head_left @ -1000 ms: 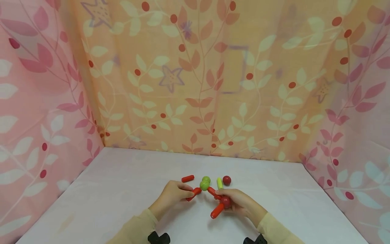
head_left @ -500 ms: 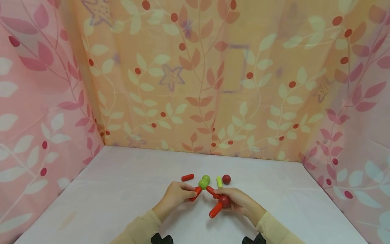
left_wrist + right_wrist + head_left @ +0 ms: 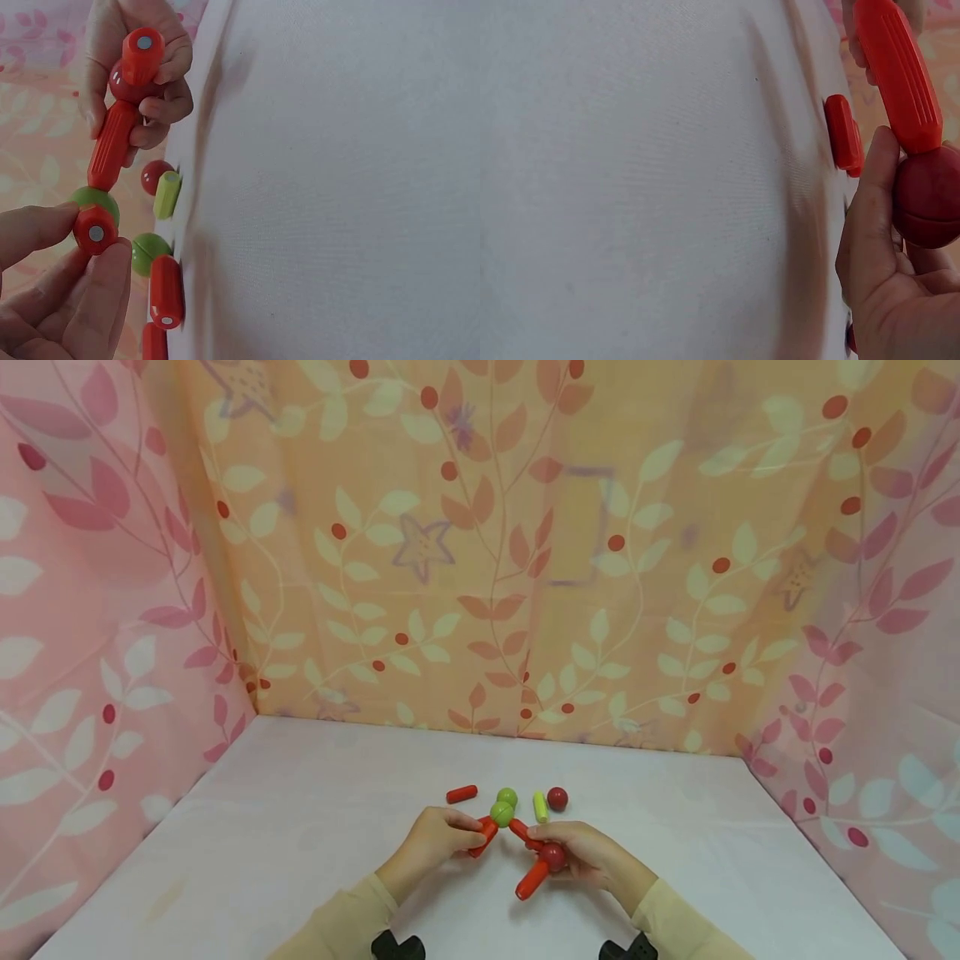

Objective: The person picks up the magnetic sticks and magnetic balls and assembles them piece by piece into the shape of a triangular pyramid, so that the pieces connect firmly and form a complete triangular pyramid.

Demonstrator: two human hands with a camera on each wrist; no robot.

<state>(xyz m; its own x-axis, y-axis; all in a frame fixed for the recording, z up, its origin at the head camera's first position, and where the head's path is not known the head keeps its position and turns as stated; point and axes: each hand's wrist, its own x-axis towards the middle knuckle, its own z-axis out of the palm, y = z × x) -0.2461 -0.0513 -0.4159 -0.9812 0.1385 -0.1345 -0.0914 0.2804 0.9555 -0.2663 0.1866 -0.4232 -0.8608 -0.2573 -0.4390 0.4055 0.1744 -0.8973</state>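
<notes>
My left hand (image 3: 433, 842) pinches a short red rod (image 3: 91, 218) between thumb and fingers; its metal-tipped end faces the left wrist camera. Its far end meets a green ball (image 3: 502, 814). A second, ribbed red rod (image 3: 112, 150) joins that green ball to a dark red ball (image 3: 553, 857). My right hand (image 3: 588, 852) grips the dark red ball, fingers curled round it and thumb along the ribbed rod. From the same dark red ball a third red rod (image 3: 531, 881) sticks out towards me. The joined pieces are held above the table.
Loose on the white table (image 3: 300, 827) beyond my hands lie a red rod (image 3: 462, 794), another green ball (image 3: 507, 797), a yellow-green rod (image 3: 541, 807) and another dark red ball (image 3: 557, 798). One more red rod (image 3: 166, 291) lies near my left hand. Patterned cloth walls (image 3: 420, 635) surround the table.
My left hand has shifted slightly right with its red rod, which now stands steeper against the green ball. My right hand keeps its hold and has barely moved.
</notes>
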